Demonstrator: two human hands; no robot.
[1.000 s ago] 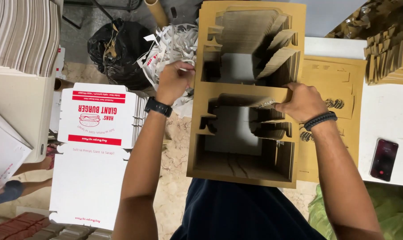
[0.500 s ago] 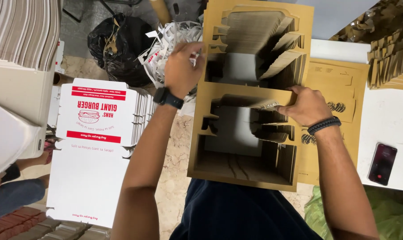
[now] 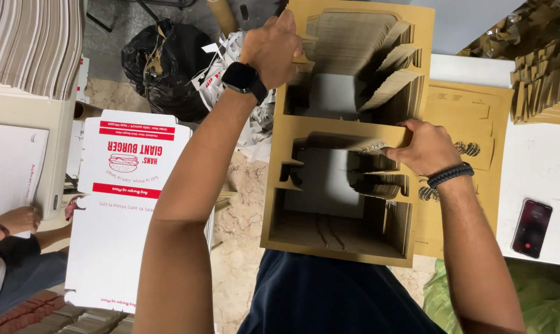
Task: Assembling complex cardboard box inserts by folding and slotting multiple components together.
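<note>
Two hands work a thick stack of brown die-cut cardboard blanks (image 3: 348,154) held upright before the person's dark-clothed body. Far left, another person's hand (image 3: 17,218) rests by a pale stack, and a flat white printed box blank (image 3: 122,204) lies beside the left forearm, a strip of floor between. The left hand (image 3: 272,46), with a dark watch, grips the stack's upper left edge. The right hand (image 3: 425,147) pinches the cut middle edge. Right of it, the white bench (image 3: 539,161) carries a phone (image 3: 531,227) near its edge.
</note>
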